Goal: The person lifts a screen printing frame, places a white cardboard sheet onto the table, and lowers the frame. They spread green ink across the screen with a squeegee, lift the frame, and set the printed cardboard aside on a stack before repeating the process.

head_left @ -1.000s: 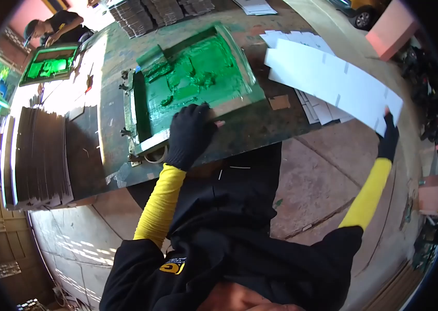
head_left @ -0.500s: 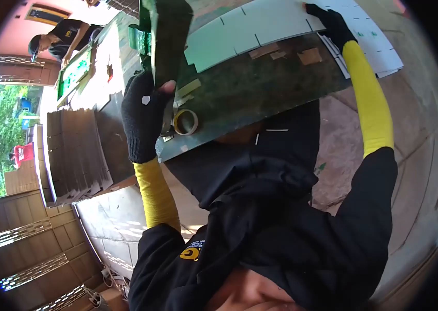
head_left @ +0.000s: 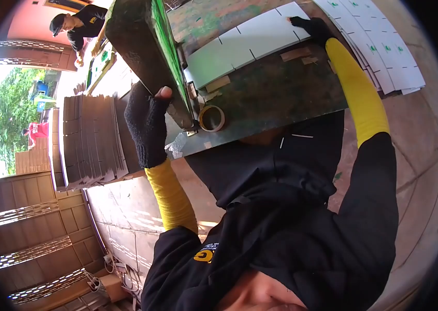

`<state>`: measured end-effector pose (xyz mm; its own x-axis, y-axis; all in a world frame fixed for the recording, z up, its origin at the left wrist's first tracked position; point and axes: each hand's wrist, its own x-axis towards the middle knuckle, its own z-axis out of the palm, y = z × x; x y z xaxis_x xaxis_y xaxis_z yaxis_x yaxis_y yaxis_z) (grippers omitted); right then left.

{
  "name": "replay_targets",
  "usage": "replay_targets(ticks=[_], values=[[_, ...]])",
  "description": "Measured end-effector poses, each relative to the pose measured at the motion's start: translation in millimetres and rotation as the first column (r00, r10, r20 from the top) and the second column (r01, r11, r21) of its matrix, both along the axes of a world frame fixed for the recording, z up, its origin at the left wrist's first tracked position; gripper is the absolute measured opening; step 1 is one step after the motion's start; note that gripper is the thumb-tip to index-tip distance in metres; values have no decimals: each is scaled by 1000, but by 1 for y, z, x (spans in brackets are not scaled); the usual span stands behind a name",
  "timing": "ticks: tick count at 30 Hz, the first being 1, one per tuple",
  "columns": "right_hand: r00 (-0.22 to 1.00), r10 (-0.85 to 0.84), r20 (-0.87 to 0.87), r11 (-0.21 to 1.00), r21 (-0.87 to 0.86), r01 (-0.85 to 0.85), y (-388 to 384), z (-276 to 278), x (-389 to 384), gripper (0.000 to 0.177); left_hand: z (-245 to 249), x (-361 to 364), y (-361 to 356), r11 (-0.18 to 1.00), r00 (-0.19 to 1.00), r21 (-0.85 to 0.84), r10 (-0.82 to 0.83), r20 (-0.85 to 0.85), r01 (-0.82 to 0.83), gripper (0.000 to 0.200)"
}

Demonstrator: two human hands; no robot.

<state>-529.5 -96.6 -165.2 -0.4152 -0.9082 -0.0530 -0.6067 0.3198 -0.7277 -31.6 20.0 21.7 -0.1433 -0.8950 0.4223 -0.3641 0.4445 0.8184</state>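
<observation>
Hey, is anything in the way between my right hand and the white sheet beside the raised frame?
Nothing visible: your right hand lies over the right end of the white sheet. The green-smeared frame, held up by your left hand, stands at the sheet's other end, not between them.

Printing workshop. Indicators: stained counter (head_left: 270, 85) near the right grip (head_left: 314, 31); green-smeared frame (head_left: 138, 44) in the left grip (head_left: 147, 124); green-marked sheets (head_left: 384, 57) beside the right grip; stacked boards (head_left: 93, 137) beside the left grip.
</observation>
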Motion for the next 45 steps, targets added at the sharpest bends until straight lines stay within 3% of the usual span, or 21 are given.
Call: replay_targets(ticks=[5,9,13,17,21,34,42,44,45], values=[[975,49,-218,999,32,-43,-17,-3,15,74,-1,1,-1,1000,1000,-4,-11,-21,10,36],[974,1,-226,989,-144,-35,-10,-17,17,80,0,0,0,1000,1000,-19,-5,-30,5,35],[947,-15,-320,994,-103,-19,-13,-28,11,88,-1,-2,1,1000,999,8,1,-46,-1,35],[927,5,-375,983,-169,-74,-7,-29,14,85,2,-2,1,999,999,41,26,-37,-24,35],[891,-69,-448,981,-192,-20,3,-22,24,85,0,0,1,999,999,41,25,-47,-24,35],[886,-75,-458,978,-207,-24,6,-22,29,90,0,-1,1,999,994,41,7,-106,-2,38],[843,-46,-536,994,-111,-16,-1,-27,24,90,-2,1,2,998,990,68,4,-139,6,35],[840,-211,-500,959,-272,79,-8,-32,19,83,-4,3,0,998,992,61,35,-124,-28,34],[847,-190,-496,961,-270,57,-3,-14,42,83,-5,4,-3,998,993,56,41,-113,-35,34]])
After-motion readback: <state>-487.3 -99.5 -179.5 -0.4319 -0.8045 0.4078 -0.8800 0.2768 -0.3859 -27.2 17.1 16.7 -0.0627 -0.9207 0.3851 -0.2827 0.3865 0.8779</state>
